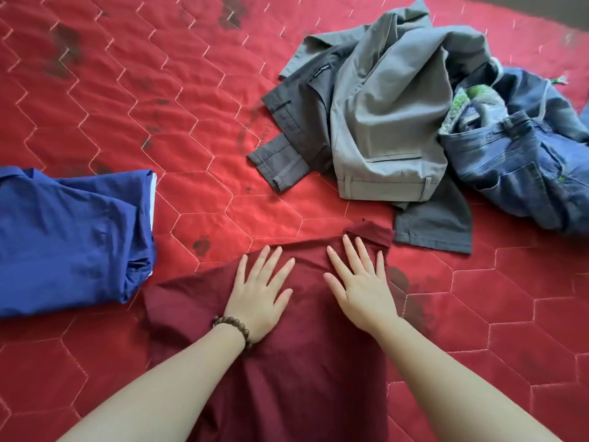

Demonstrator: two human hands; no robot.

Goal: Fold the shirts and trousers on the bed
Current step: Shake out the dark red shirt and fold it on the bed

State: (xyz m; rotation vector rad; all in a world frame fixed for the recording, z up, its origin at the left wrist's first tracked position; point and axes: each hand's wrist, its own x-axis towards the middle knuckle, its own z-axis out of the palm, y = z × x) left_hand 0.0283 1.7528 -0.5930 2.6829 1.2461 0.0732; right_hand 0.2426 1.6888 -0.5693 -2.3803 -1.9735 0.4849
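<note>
Red quilted bedding (191,129) with hexagonal stitching and dark blotches covers the whole work surface. On it, directly under both hands, lies the maroon shirt (306,362), spread flat with its collar (371,236) at the far edge, just beyond the right fingertips.

Left hand (258,295): palm down on the shirt, fingers straight and slightly spread — pressing the cloth, gripping nothing. A brown bead bracelet (234,328) sits at its wrist.

Right hand (361,285): palm down on the shirt just beside the left hand, fingers straight and spread, the longest fingertips reaching the base of the collar. It likewise holds nothing. Both forearms enter from the near edge and lie over the lower part of the shirt.

Left of the left hand, apart from the maroon shirt, rests a folded blue shirt (73,240).

Beyond and to the right of the right hand lies an unfolded heap:
- dark grey trousers (296,122), lowest in the heap, one hem reaching the maroon collar;
- light grey trousers (389,122), draped over the dark pair, waistband toward the hands;
- blue jeans (516,167), farthest right, touching the grey pairs, with a green-and-white printed fabric (465,103) showing at their open waist.
</note>
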